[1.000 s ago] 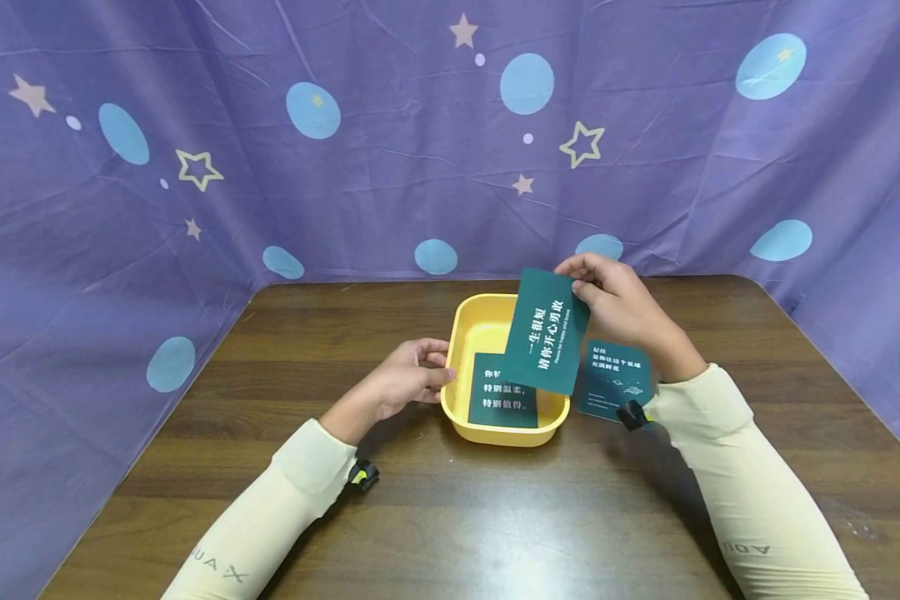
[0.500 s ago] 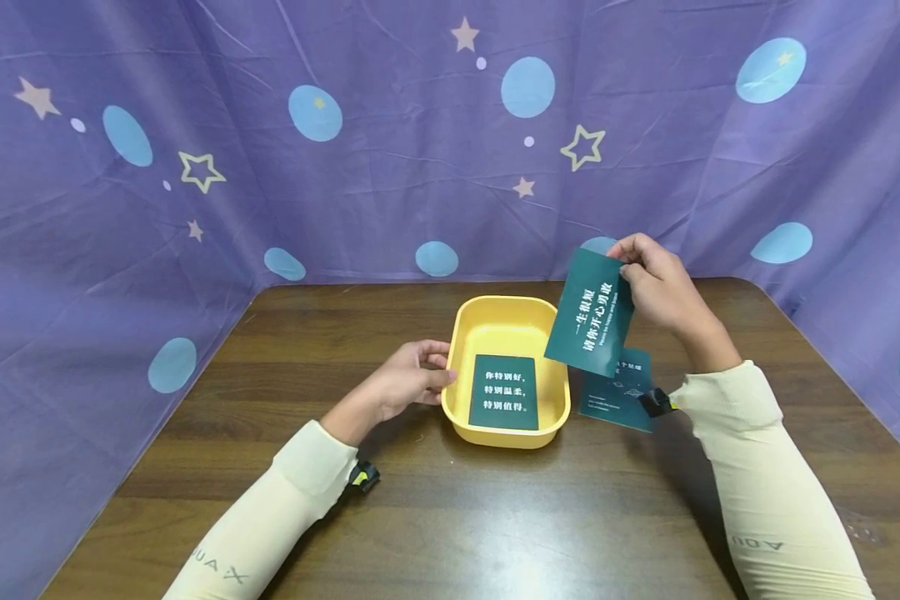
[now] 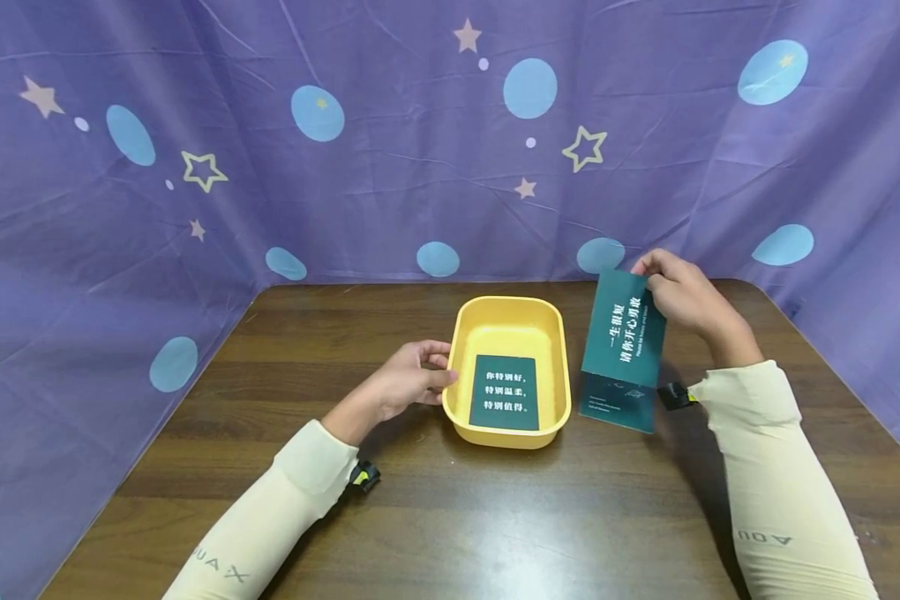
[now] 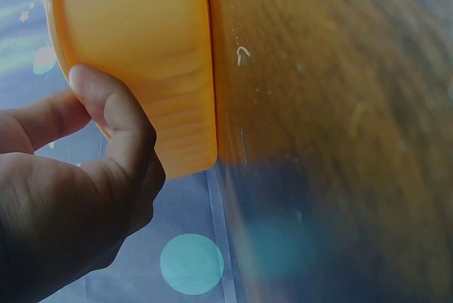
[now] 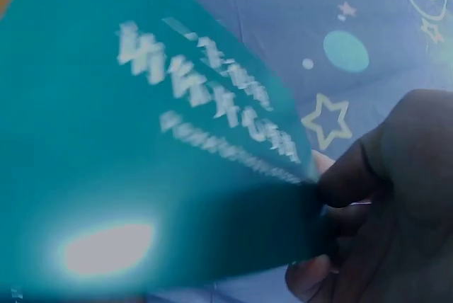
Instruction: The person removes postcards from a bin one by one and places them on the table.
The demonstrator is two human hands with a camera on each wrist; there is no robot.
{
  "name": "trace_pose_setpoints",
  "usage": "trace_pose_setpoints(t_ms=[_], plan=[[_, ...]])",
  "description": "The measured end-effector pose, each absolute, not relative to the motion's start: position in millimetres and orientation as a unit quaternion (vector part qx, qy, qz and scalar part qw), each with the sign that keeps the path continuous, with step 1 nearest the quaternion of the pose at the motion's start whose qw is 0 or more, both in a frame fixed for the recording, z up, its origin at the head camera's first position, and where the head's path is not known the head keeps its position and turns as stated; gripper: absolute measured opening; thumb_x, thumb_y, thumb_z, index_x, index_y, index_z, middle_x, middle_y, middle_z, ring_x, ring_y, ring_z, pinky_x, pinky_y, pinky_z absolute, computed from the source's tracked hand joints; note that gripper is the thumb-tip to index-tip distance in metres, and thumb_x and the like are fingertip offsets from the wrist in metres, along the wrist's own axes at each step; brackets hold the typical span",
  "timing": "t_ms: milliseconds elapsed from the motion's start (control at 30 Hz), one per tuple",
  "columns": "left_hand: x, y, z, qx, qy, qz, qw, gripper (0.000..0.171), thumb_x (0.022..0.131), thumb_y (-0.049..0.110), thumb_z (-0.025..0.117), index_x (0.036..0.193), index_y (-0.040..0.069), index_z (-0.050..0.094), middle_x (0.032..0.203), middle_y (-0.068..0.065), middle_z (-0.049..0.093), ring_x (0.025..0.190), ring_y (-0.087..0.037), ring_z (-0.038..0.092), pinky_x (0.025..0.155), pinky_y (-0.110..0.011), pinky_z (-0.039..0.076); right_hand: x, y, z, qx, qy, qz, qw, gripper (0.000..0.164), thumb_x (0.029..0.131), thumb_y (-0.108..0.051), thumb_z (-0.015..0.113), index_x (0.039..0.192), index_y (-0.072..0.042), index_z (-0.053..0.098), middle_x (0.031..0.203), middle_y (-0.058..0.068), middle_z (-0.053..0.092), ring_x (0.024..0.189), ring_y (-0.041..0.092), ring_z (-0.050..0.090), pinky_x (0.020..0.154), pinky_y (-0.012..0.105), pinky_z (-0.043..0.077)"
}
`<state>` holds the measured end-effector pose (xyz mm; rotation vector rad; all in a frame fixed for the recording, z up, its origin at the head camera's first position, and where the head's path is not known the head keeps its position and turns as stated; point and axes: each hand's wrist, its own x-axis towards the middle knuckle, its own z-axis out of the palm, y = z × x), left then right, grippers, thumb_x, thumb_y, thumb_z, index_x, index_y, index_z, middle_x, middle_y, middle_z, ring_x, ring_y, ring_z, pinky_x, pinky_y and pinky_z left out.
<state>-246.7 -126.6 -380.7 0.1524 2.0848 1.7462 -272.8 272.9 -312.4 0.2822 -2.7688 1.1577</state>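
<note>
A yellow plastic bin [image 3: 508,333] sits on the table, and my left hand [image 3: 408,382] grips its left rim. In the left wrist view, the fingertips [image 4: 86,80] of that hand lie right at the edge of the bin [image 4: 141,48]. Flat on the bin's floor is a green card [image 3: 504,393] with three lines of white writing. My right hand [image 3: 682,292] pinches a second green card [image 3: 624,321] by its upper right corner, tilted, to the right of the bin. A third green card [image 3: 617,404] lies on the table, its upper part hidden behind the held card.
The brown wooden table [image 3: 450,525] runs back to a purple curtain [image 3: 420,200] printed with stars and blue dots. Black wrist devices [image 3: 363,476] show under both pale sleeves [image 3: 783,475].
My right hand has carried its card from over the bin to the right, then lowered it over the card on the table. My left hand has stayed at the rim.
</note>
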Motion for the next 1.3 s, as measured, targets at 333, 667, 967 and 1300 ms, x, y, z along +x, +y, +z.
trace_pose_setpoints(t_ms=[333,667,967,1300], plan=[[-245.8,-125.6,-379.2,0.053,0.751,0.626,0.206,0.053,0.096,-0.005,0.064,0.145,-0.005,0.045,0.111,-0.011,0.050,0.086,-0.022,0.062,0.065,-0.026,0.058,-283.0,283.8,-330.1,0.106,-0.928,0.357,-0.010,0.030,0.103,-0.008,0.031,0.116,0.000,0.056,0.116,0.021,0.056,0.108,0.034,0.052,0.083,0.039,0.045],[-246.3,-125.5,-380.8,0.057,0.749,0.627,0.204,0.052,0.096,-0.006,0.063,0.145,-0.007,0.044,0.110,-0.011,0.050,0.084,-0.021,0.062,0.064,-0.026,0.058,-292.5,292.1,-352.7,0.120,-0.920,0.365,-0.084,0.025,0.099,-0.001,0.034,0.115,0.002,0.053,0.107,0.018,0.056,0.098,0.030,0.052,0.075,0.036,0.046],[-246.1,-126.9,-380.8,0.064,0.745,0.631,0.206,0.054,0.096,-0.005,0.063,0.146,-0.008,0.042,0.109,-0.010,0.051,0.083,-0.020,0.062,0.063,-0.025,0.058,-297.5,294.2,-366.4,0.121,-0.897,0.396,-0.153,0.026,0.097,0.002,0.034,0.115,0.003,0.052,0.102,0.015,0.054,0.084,0.024,0.050,0.060,0.035,0.046],[-245.5,-125.8,-378.1,0.052,0.751,0.626,0.207,0.053,0.096,-0.004,0.065,0.145,-0.006,0.044,0.110,-0.010,0.050,0.086,-0.022,0.062,0.065,-0.026,0.059,-299.9,296.9,-376.0,0.111,-0.897,0.378,-0.198,0.031,0.100,-0.012,0.064,0.123,0.005,0.052,0.109,0.013,0.060,0.094,0.024,0.055,0.073,0.035,0.048]])
